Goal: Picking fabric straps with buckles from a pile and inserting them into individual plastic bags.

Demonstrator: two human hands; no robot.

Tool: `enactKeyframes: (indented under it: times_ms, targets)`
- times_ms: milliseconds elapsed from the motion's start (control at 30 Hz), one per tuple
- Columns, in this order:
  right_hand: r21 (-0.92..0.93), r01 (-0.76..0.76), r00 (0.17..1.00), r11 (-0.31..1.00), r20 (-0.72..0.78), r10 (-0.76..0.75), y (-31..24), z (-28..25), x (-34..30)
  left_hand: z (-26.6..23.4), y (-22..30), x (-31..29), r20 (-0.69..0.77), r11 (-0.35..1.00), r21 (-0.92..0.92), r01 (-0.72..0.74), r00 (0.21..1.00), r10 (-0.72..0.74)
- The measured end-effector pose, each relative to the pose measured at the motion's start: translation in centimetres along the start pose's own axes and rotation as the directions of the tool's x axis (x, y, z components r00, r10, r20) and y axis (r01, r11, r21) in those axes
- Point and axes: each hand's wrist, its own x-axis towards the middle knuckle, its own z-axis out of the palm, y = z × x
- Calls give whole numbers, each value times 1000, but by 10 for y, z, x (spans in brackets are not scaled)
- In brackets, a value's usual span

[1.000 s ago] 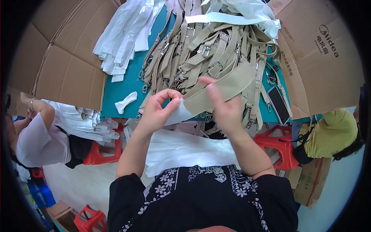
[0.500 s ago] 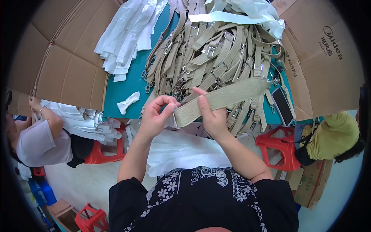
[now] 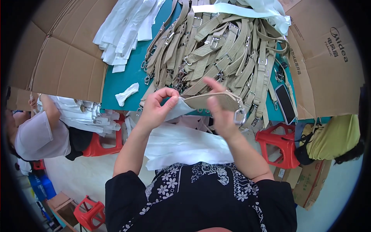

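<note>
Nearest to us, a stack of white sheets (image 3: 185,145) lies across our lap, just under both forearms. Above it, our left hand (image 3: 156,108) pinches the edge of a thin white wrapper (image 3: 179,109) between thumb and forefinger, the other fingers curled. Our right hand (image 3: 218,112) clasps the folded beige strap (image 3: 212,100) from below, with the forefinger raised off it; the strap's metal clip (image 3: 239,115) hangs at the right end. Strap and wrapper touch, held in the air over the near edge of the teal table (image 3: 123,79). Farther on, 1 crumpled white scrap (image 3: 126,94) lies on the table (left of the hands), then the heap of beige straps (image 3: 216,50), a dark phone (image 3: 285,103) and a pile of white wrappers (image 3: 123,31).
</note>
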Motion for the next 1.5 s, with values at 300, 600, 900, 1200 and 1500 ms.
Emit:
enactKeyframes:
  times_ms: [300,600,900,1200,1500]
  targets:
    - [-76,-96,987,992,119,104,20,18,-9,9,3,0,11,999,-18,-29,1000,30]
    - [53,-178,983,983,63,174,31,26,-16,10,-1,-5,19,995,-74,-65,998,66]
    - [78,-60,991,995,128,50,26,28,-30,5,-1,-13,-37,977,64,-202,978,205]
    - [471,-348,919,811,-1,395,5,12,-30,-20,-16,-18,385,991,97,88,915,-119]
    - [430,-417,629,801,-499,596,-15,-269,-124,-98,0,-80,266,521,804,287,610,-747]
